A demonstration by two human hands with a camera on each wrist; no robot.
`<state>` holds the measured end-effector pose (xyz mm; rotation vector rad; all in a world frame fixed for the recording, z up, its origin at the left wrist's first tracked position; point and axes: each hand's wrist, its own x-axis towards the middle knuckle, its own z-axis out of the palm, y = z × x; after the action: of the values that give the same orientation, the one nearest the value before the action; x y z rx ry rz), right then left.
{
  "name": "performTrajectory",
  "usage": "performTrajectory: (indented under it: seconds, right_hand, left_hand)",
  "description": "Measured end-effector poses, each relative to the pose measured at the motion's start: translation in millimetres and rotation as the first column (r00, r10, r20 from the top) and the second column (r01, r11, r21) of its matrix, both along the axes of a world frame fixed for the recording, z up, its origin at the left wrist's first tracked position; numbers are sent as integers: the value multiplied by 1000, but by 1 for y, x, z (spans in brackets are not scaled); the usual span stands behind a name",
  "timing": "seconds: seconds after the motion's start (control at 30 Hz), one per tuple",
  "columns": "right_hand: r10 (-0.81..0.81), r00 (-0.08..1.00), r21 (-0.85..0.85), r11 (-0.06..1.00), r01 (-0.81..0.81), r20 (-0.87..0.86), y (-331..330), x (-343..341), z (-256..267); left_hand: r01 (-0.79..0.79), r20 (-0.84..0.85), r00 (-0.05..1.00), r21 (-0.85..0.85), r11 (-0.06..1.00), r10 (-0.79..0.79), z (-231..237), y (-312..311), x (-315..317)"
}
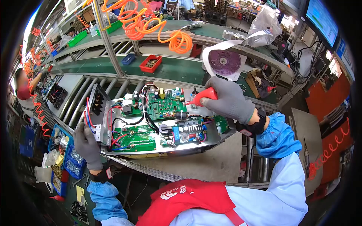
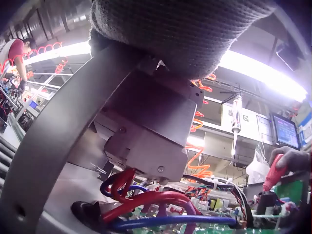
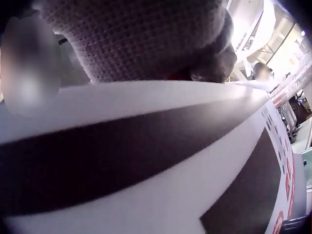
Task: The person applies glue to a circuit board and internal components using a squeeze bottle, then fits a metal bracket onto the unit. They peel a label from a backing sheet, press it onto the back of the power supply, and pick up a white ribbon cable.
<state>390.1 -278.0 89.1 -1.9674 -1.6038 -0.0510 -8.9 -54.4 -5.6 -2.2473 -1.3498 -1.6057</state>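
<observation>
An electronics chassis point(image 1: 156, 150) with green circuit boards point(image 1: 162, 105), cables and a silver terminal block point(image 1: 98, 132) lies across the rollers in front of me. My gloved right hand point(image 1: 230, 100) grips a red squeeze bottle point(image 1: 205, 97) above its far right part. The bottle's thin nozzle points left and down, close over the components. In the left wrist view the bottle point(image 2: 276, 171) tilts down toward a dark part. My gloved left hand point(image 1: 86, 145) rests with extended fingers at the chassis's left end, beside the terminal block. Red and blue wires point(image 2: 161, 202) run below that hand.
Blue bins of small hardware point(image 1: 74, 162) stand at the left. Behind the chassis are a red tray point(image 1: 151, 63), a purple round fan point(image 1: 224, 62) and a white strip point(image 1: 222, 46). Orange coiled hoses point(image 1: 139, 22) hang overhead. Another person point(image 1: 32, 94) works at the far left.
</observation>
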Motion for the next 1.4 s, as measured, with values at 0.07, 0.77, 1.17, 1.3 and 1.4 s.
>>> performTrajectory:
  seconds: [0.07,0.77,1.17,1.3,1.4]
  right_hand:
    - [5,1000,13,1000,-5,-17,0,1,0]
    - [7,999,66,998,-11,50,1,1,-6]
    - [-4,1000,92,996,5,-10,2,2,-12]
    - [4,999,95,995,-1,-35,4,0,-10]
    - [9,999,111,994,-3,-50,3,0,-12]
  left_hand:
    - [-5,-10,1000,-2,1000,5,0,1,0]
    - [-6,-3,1000,-17,1000,6,-1,2,1]
    - [-35,-23,999,-9,999,34,0,0,0]
    - [-37,7,999,-33,999,37,3,-4,3]
    - [-38,-3,999,-25,999,38,1,-2,2]
